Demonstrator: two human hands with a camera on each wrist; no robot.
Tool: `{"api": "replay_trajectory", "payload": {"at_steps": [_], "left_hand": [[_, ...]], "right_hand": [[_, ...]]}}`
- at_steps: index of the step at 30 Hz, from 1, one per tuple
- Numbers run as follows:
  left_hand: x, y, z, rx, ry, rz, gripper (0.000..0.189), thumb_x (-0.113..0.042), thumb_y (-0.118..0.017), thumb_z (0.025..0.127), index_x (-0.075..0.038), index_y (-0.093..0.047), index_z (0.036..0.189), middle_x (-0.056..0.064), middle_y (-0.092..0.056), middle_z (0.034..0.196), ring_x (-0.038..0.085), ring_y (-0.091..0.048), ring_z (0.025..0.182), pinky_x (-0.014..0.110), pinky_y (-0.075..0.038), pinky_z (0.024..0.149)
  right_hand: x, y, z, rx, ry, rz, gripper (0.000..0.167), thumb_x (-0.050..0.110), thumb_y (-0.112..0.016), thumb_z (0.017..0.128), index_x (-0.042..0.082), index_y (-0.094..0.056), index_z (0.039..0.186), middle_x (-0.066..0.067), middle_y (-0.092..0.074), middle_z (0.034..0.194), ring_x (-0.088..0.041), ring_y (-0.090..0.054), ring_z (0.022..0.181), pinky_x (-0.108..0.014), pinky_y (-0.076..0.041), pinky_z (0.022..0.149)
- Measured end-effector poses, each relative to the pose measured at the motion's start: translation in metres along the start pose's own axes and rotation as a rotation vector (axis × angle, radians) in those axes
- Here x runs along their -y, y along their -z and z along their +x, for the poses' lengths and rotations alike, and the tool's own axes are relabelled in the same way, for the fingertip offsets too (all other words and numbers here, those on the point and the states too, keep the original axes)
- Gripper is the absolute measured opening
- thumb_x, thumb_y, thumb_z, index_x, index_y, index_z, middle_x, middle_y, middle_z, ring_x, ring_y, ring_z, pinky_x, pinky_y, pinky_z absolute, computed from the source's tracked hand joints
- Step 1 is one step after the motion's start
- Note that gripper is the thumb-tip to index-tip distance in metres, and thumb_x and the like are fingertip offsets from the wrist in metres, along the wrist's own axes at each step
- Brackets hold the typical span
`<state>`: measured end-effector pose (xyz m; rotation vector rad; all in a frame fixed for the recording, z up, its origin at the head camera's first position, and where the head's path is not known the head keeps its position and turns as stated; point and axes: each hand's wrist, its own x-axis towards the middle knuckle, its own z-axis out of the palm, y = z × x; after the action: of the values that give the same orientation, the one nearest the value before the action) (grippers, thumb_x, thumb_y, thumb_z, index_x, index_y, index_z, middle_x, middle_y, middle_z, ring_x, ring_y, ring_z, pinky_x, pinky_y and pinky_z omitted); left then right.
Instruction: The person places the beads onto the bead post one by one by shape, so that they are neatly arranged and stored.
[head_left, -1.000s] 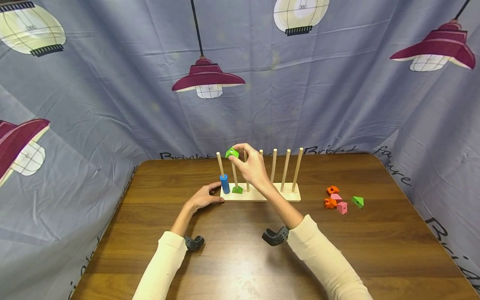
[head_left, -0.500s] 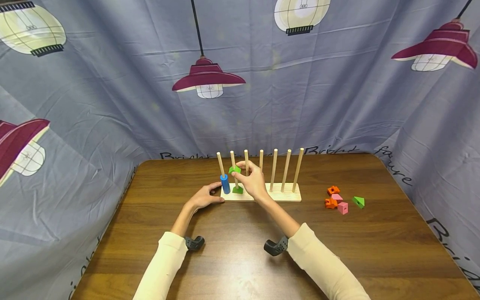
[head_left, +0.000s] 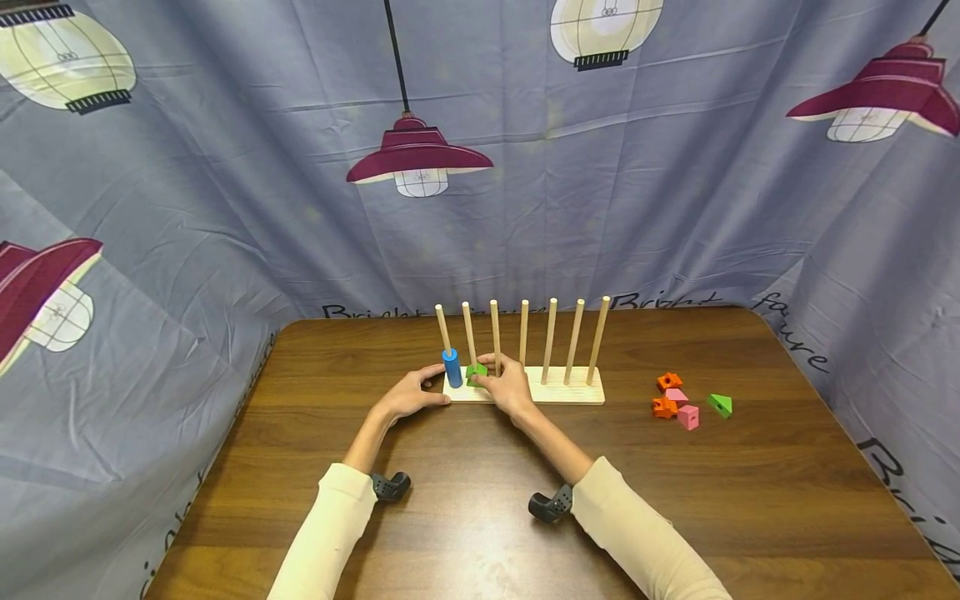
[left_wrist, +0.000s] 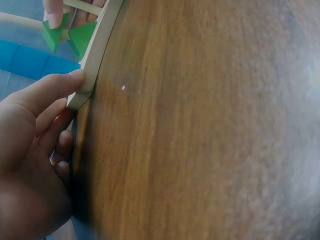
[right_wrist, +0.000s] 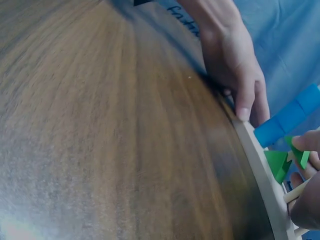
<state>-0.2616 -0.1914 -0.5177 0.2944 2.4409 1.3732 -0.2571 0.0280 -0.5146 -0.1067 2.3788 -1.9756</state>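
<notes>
Two green triangles [right_wrist: 276, 166] ride the second-from-left peg [head_left: 470, 329]: one seated, one pinched just above by the right hand [head_left: 510, 387]. Left hand [head_left: 407, 395] grips the stand [head_left: 562, 393]. I judge blue blocks [head_left: 452, 371] done; five loose pieces [head_left: 688, 417] remain on the table [head_left: 465, 475].

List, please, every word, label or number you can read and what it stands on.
"Bright", on the cloth behind the table, left.
"Bright", on the cloth behind the table, right.
"future" (probably), on the cloth at the table's back right corner.
"Bri", on the cloth, lower right; the rest is unclear.
Not fully readable: cloth writing behind the pegboard, at far left, and in the right wrist view.
Pegboard and blocks: nothing readable.
</notes>
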Motion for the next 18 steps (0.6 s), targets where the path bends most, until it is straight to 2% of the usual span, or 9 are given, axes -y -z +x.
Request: {"api": "replay_trajectory", "payload": {"at_steps": [11, 14, 18], "left_hand": [[-0.001, 0.000, -0.001, -0.003, -0.003, 0.002, 0.071, -0.016, -0.076, 0.087, -0.005, -0.046, 0.150, 0.020, -0.042, 0.150, 0.039, -0.041, 0.126, 0.054, -0.034, 0.105], [0.000, -0.001, -0.001, -0.005, -0.013, 0.002, 0.071, -0.015, -0.076, 0.087, -0.003, -0.046, 0.149, 0.021, -0.042, 0.151, 0.040, -0.042, 0.126, 0.054, -0.034, 0.105], [0.002, 0.000, -0.002, -0.009, -0.046, 0.009, 0.072, -0.019, -0.076, 0.086, -0.002, -0.046, 0.148, 0.023, -0.043, 0.149, 0.041, -0.043, 0.124, 0.053, -0.035, 0.104]], "right_hand": [[-0.004, 0.002, -0.002, -0.025, 0.008, -0.037, 0.030, 0.001, -0.075, 0.085, 0.003, -0.070, 0.114, -0.011, -0.071, 0.110, -0.026, -0.065, 0.099, -0.035, -0.051, 0.081], [-0.003, 0.005, -0.006, -0.022, 0.033, -0.032, 0.033, -0.001, -0.074, 0.085, 0.000, -0.069, 0.118, -0.015, -0.071, 0.113, -0.030, -0.065, 0.105, -0.040, -0.051, 0.088], [-0.003, 0.016, -0.017, 0.027, 0.060, -0.060, 0.045, 0.003, -0.071, 0.089, -0.005, -0.059, 0.133, -0.022, -0.062, 0.128, -0.036, -0.057, 0.121, -0.046, -0.045, 0.101]]}}
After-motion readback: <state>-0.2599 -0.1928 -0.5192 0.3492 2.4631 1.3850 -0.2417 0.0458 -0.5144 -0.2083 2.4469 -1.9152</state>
